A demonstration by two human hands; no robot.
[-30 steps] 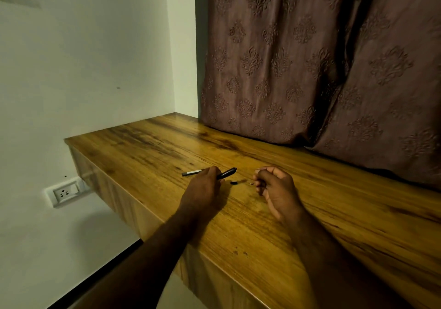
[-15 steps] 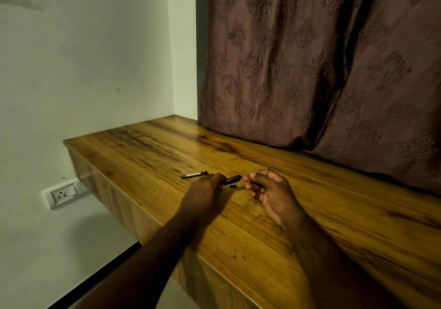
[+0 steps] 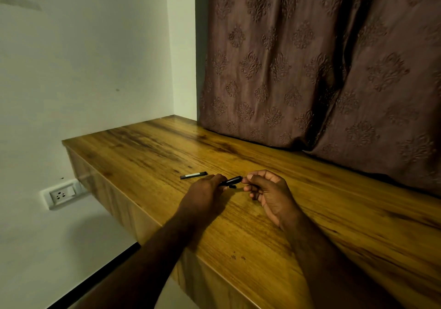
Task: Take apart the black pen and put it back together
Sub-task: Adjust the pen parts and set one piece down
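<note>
Clearly the pen is in pieces, and the person is partway through the job. The left hand has its fingers closed around the black pen barrel, holding it low over the surface with its open end turned toward the right hand. The right hand's fingers are pinched together right at that end, apparently on a small part, though the part itself is too small and dark to make out. A separate black piece, probably the cap, lies flat on the wood just beyond the left hand, and a tiny dark bit sits under the barrel's tip.

Whether the small part is going in or coming out cannot be told from this view; it looks more like reassembly. If so, the next move calls for lining the part up with the barrel's axis and pushing or twisting it home while the left hand holds steady, then fetching the loose piece.

The surface is a wall-mounted slab of warm, streaked wood. A patterned brown curtain hangs behind it, a pale wall stands to the left, and a white socket sits below the slab's edge.
</note>
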